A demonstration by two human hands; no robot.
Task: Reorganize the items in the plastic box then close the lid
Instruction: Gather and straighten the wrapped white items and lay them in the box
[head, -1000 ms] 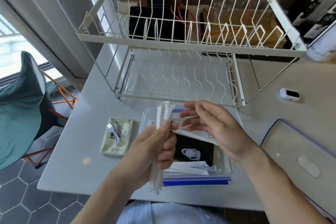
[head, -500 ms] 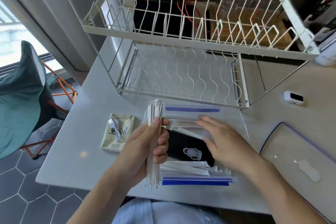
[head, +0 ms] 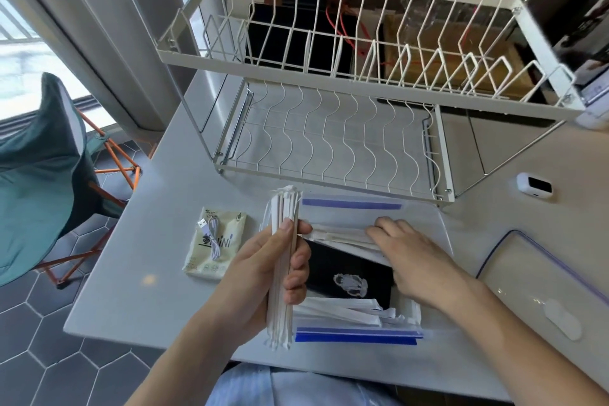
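Plastic box (head: 438,224), clear with blue-edged rims, sits at lower centre of the frame on the worktop (head: 148,300), holding a black packet (head: 346,273) and white paper-wrapped sticks (head: 346,310). Left hand (head: 263,277) has its grip closed round an upright bundle of sticks (head: 280,273). Right hand (head: 412,260) lies flat, grip open, inside the box, hiding what is beneath. Lid (head: 527,280) lies lower right, partly cut off.
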